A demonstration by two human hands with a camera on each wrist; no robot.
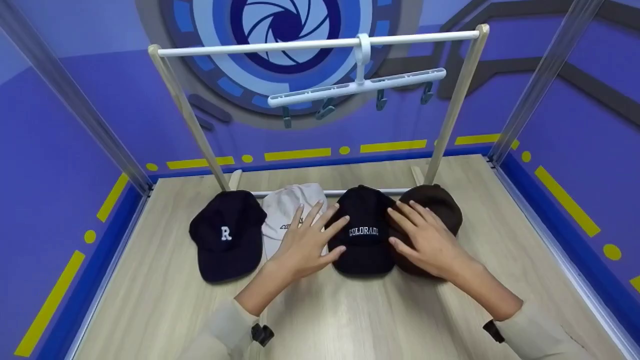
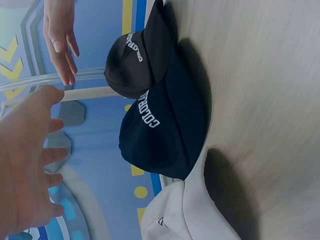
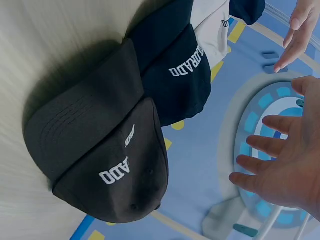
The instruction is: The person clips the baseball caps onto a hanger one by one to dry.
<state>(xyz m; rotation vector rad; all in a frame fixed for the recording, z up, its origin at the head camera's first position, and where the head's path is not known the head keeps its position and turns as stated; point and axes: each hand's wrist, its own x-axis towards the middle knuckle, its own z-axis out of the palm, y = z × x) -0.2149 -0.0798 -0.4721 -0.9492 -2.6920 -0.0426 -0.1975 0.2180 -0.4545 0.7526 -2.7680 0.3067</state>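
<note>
Sleeves of pale beige cloth lead to L hand & R hand, both empty w/ fingers spread, hovering: L over off-white cloth cap & black cloth COLORADO cap, R over dark-brown cloth cap. Caps sit in a row, incl. navy cloth "R" cap at far L, on pale wood-grain tabletop. Behind: wood-post rack w/ white plastic hanger on its rod, then blue-purple wall.

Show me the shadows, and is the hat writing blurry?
Left wrist view: a dark shadow lies on the table beside the white cap; right wrist view: another beside the brown cap; head view: the R on the leftmost cap reads clearly, but the left hand partly hides the white cap's lettering.
</note>
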